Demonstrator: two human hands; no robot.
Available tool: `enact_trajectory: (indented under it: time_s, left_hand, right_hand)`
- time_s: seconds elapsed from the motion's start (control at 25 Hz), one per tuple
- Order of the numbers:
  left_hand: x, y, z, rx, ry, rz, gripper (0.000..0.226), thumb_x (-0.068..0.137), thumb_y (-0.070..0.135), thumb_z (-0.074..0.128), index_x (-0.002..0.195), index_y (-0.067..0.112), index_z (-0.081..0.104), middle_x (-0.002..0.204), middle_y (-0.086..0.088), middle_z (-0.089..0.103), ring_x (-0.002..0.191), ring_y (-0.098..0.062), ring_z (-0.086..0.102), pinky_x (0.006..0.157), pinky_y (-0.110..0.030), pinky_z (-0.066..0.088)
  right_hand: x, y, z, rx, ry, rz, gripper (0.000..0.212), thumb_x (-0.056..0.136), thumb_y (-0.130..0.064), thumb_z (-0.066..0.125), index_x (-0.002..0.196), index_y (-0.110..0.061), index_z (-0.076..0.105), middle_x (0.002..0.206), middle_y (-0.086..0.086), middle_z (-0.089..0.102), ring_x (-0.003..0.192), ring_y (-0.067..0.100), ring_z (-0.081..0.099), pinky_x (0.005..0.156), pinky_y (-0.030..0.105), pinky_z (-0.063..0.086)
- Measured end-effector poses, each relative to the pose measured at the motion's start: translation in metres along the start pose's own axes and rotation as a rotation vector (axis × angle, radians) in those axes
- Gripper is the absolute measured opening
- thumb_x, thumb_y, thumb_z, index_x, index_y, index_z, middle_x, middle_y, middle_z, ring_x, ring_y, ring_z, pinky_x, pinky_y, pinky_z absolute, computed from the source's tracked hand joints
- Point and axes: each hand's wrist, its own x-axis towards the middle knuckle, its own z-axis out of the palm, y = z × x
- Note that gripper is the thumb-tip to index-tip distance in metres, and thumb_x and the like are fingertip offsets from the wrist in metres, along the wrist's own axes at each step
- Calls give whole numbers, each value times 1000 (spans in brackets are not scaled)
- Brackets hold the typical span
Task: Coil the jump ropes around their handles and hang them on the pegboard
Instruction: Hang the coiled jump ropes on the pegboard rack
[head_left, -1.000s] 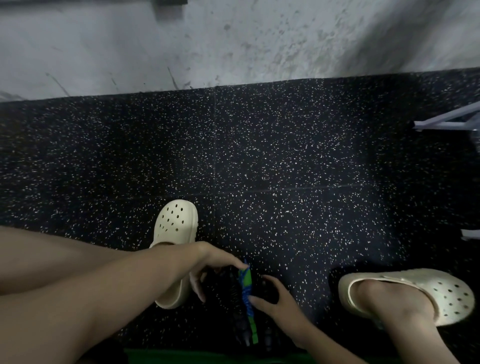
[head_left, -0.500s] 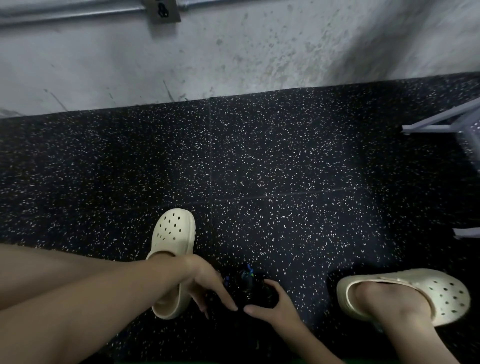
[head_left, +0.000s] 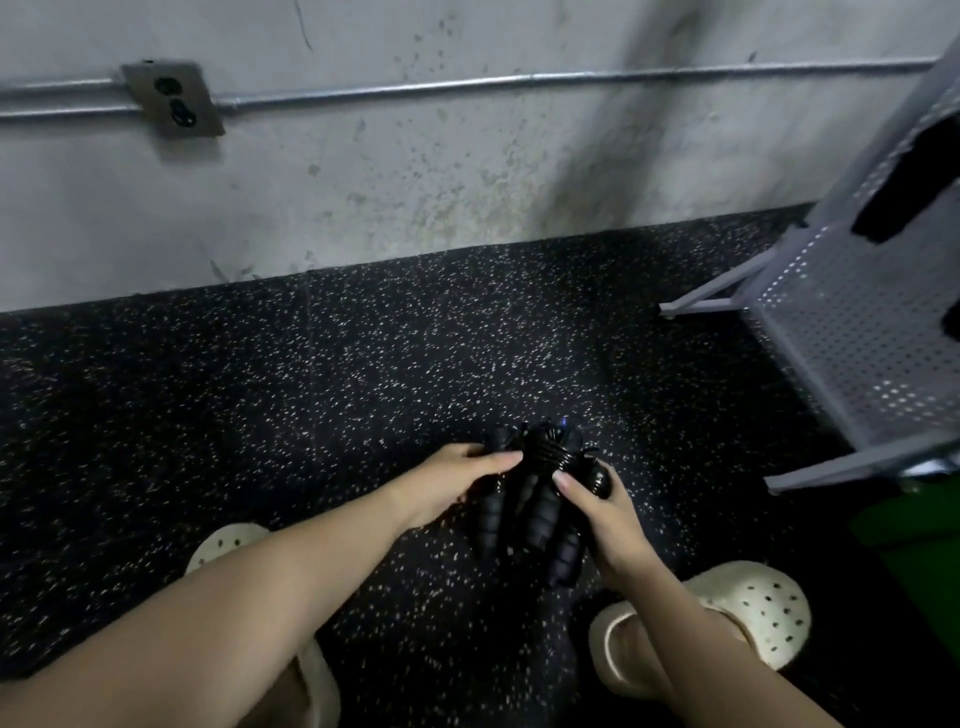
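A black jump rope bundle (head_left: 540, 483), cord coiled round its ribbed handles, hangs above the speckled floor between both hands. My left hand (head_left: 457, 475) pinches the bundle's upper left side with thumb and fingers. My right hand (head_left: 597, 501) grips its right side, thumb across a handle. The handles point down towards my feet. A grey perforated pegboard (head_left: 862, 312) leans on its frame at the right, with a dark item (head_left: 904, 182) hanging on it.
Black speckled rubber floor (head_left: 363, 374) meets a grey concrete wall (head_left: 467, 171) carrying a conduit pipe and an outlet box (head_left: 174, 98). Cream clogs (head_left: 748, 608) are on my feet. Something green (head_left: 914, 530) lies at the right edge below the pegboard frame.
Both hands have lifted the rope bundle off the floor and carried it up and right. The view has tilted up, bringing the pegboard and the outlet into sight.
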Motion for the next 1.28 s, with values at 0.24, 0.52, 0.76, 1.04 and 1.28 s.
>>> enact_trajectory:
  time_s: [0.24, 0.52, 0.76, 1.04, 1.28]
  left_hand:
    - [80, 26, 21, 16, 129, 63, 74, 71, 77, 75, 127, 30, 66, 123, 11, 70, 114, -8, 64, 103, -30, 50]
    - [134, 26, 25, 219, 184, -3, 77, 70, 70, 80, 131, 28, 59, 127, 11, 65, 115, -10, 61, 105, -33, 48]
    - [129, 63, 34, 301, 164, -10, 58, 75, 56, 86, 119, 25, 64, 117, 4, 71, 106, -13, 66, 95, -30, 52]
    - [77, 144, 69, 451, 116, 234, 69, 62, 47, 96, 119, 30, 62, 117, 7, 72, 106, -10, 68, 98, -31, 54]
    - [-1, 212, 103, 485, 320, 706, 62, 58, 40, 95, 110, 31, 63, 105, 10, 73, 100, -12, 68, 88, -31, 53]
  right_hand:
    - [65, -20, -21, -52, 107, -10, 79, 55, -42, 99, 120, -12, 65, 114, 10, 75, 100, 23, 74, 86, 37, 60]
    - [104, -20, -49, -234, 173, 36, 86, 64, -37, 97, 135, -21, 52, 122, -3, 67, 106, 15, 68, 95, 36, 57]
    - [104, -37, -80, -538, 162, 121, 94, 85, -40, 80, 159, -17, 26, 150, 6, 50, 134, 24, 52, 110, 34, 45]
    - [71, -133, -72, -324, 107, -133, 23, 98, -32, 66, 106, -12, 70, 90, 6, 70, 75, 19, 66, 62, 24, 51]
    - [0, -224, -35, -249, 4, -514, 39, 88, -30, 80, 122, -19, 66, 105, 2, 75, 93, 17, 72, 81, 46, 63]
